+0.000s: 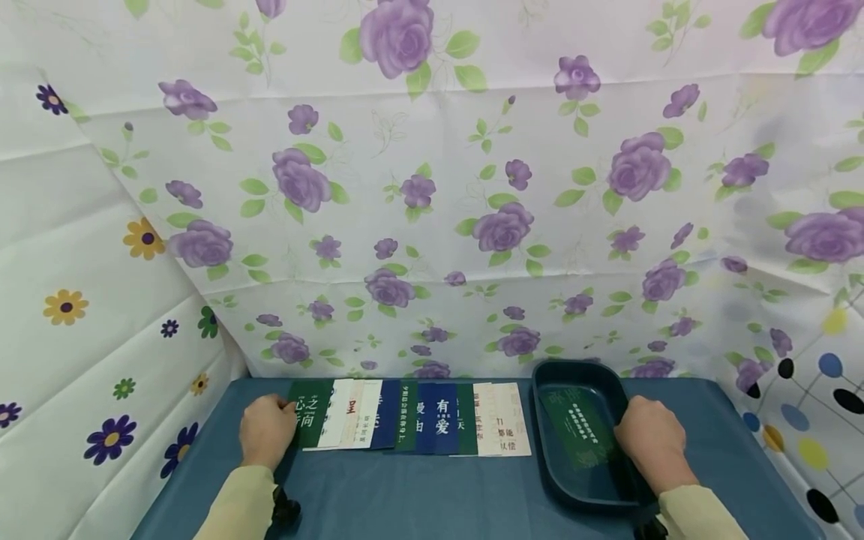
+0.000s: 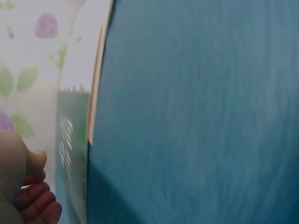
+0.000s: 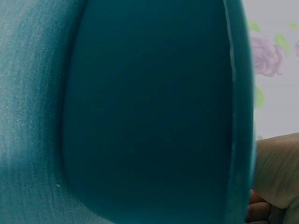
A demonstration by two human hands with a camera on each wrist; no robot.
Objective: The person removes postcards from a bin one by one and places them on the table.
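Observation:
My left hand [image 1: 266, 429] hovers by the left end of a row of overlapping cards [image 1: 409, 417]. Its fingers are loosely curled; a gap parts them from the green card [image 2: 72, 149] in the left wrist view. Green, white and blue cards with printed characters make up the row. My right hand [image 1: 651, 441] is at the right rim of a dark teal tray [image 1: 587, 499], fingers loosely bent. No finger shows on the tray's outer wall [image 3: 149, 112] in the right wrist view; its fingertips are partly hidden behind the rim. Inside the tray lies a green card [image 1: 577, 426] with white print.
Blue cloth [image 1: 412, 495] covers the table. A flowered white sheet [image 1: 432, 300] hangs behind it, with patterned sheets on the left [image 1: 81, 360] and right [image 1: 823, 427]. The tray stands just right of the card row.

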